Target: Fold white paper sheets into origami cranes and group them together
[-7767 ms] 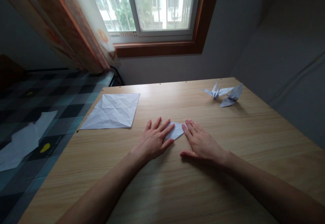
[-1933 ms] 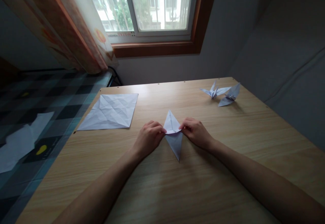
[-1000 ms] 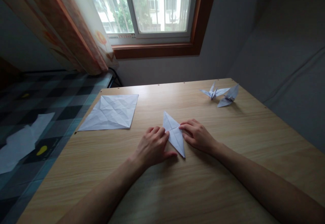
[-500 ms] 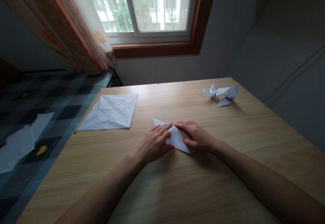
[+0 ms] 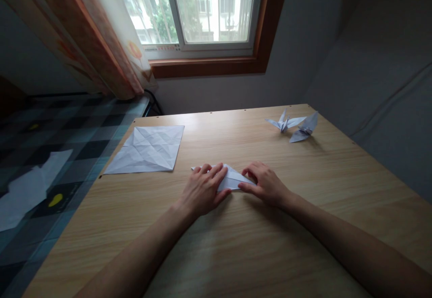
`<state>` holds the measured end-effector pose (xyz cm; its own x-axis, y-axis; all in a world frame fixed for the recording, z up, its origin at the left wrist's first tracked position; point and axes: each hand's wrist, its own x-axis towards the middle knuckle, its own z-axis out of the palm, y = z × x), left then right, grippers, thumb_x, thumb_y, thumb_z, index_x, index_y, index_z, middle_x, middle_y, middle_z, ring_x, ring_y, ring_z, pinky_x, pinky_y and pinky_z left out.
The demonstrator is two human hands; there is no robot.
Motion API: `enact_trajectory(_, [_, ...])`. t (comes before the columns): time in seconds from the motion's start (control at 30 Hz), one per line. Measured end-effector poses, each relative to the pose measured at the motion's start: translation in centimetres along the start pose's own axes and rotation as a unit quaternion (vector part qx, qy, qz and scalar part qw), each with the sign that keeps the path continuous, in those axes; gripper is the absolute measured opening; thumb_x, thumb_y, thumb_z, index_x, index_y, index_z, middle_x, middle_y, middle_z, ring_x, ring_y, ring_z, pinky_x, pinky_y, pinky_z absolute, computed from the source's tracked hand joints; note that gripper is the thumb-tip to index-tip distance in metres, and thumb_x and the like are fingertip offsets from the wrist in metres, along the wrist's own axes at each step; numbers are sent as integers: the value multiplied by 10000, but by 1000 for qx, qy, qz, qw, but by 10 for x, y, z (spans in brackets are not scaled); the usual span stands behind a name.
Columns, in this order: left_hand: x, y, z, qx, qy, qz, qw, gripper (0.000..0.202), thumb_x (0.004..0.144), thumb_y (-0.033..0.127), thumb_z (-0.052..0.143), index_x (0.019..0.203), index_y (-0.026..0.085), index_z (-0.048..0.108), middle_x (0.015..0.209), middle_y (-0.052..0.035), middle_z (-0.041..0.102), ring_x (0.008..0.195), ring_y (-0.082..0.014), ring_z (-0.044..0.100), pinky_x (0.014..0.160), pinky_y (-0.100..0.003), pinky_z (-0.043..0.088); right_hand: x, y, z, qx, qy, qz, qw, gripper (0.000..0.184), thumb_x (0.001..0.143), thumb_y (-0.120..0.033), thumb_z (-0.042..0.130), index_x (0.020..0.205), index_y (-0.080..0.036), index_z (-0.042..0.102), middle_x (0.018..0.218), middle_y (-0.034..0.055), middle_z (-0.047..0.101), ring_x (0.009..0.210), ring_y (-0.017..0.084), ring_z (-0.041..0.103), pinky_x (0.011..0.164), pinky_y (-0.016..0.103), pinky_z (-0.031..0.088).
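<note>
White folded paper down flat on the wooden table — a long, slim diamond, lying crosswise, its points out to left and right. The left point peeks out just past the left hand, whose spread fingers lie flat over that half. The right point sits at the curled fingertips of the right hand — pinching or only pressing, hard to tell. The paper lies near the table's middle.
</note>
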<state>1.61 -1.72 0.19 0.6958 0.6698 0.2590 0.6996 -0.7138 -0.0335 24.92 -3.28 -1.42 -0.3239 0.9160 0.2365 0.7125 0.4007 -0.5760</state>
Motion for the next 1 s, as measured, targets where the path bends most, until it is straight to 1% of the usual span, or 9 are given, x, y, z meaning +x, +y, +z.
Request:
enact_trajectory(0.1, [1,2,-1,5,-2,-15,1000,503,889,522,523,1250,173,545,1270,-126,603,965,-294,539,797,-429,402,1,-3,4,-15,8,39,999,159,786,-290,699,860,-170,625,846,52,628,798,206,553,753,339,419])
enact_trajectory(0.2, [1,3,-3,0,-24,-25,999,516,894,538,503,1246,163,540,1252,-122,601,992,-297,526,829,-434,404,2,-8,4,-9,4,65,998,102,797,-244,674,848,-173,621,839,43,634,802,195,554,754,321,400])
enact_trajectory(0.3, [1,3,-4,-6,-40,-34,999,526,895,552,492,1251,167,532,1241,-123,596,1028,-299,517,861,-444,401,1,-14,0,-3,-23,69,997,166,760,-274,720,850,-172,624,867,47,652,825,201,565,759,315,385])
enact_trajectory(0.37, [2,3,-3,-14,-40,-37,998,527,893,556,495,1248,168,532,1232,-127,594,1057,-306,511,884,-457,397,1,-18,-2,-5,-32,69,997,195,774,-329,716,848,-170,629,884,56,661,835,207,570,759,315,377])
enact_trajectory(0.43, [3,2,-2,-29,-40,-33,998,529,892,551,500,1244,158,529,1223,-134,589,1090,-311,501,914,-463,393,1,-20,-2,-9,-34,78,996,202,852,-372,632,830,-171,631,869,62,664,825,205,570,747,311,370])
enact_trajectory(0.53, [3,0,1,-61,-41,-24,997,524,891,532,512,1242,142,518,1215,-141,575,1126,-305,496,956,-456,398,3,-23,-1,-17,-29,102,994,268,933,-370,501,793,-181,628,835,62,669,816,200,573,739,305,362])
enact_trajectory(0.63, [1,-3,6,-85,-39,-24,995,521,889,525,521,1241,141,508,1272,-155,540,1201,-311,474,1007,-458,391,5,-24,0,-30,-20,127,991,268,936,-348,486,772,-186,623,829,59,678,809,194,581,727,296,356])
enact_trajectory(0.8, [1,-5,12,-84,-58,-24,994,553,907,519,482,1283,114,481,1456,-190,416,1372,-350,340,1119,-504,296,6,-24,0,-49,-22,146,988,118,882,-262,548,824,-195,625,807,39,686,750,177,589,673,275,345])
enact_trajectory(1.0, [2,-5,14,-64,-100,-35,992,659,929,533,417,1439,121,354,1538,-165,334,1432,-329,273,1159,-498,233,7,-27,-2,-89,-34,145,985,148,898,-242,523,838,-201,652,850,54,714,792,196,622,697,285,352])
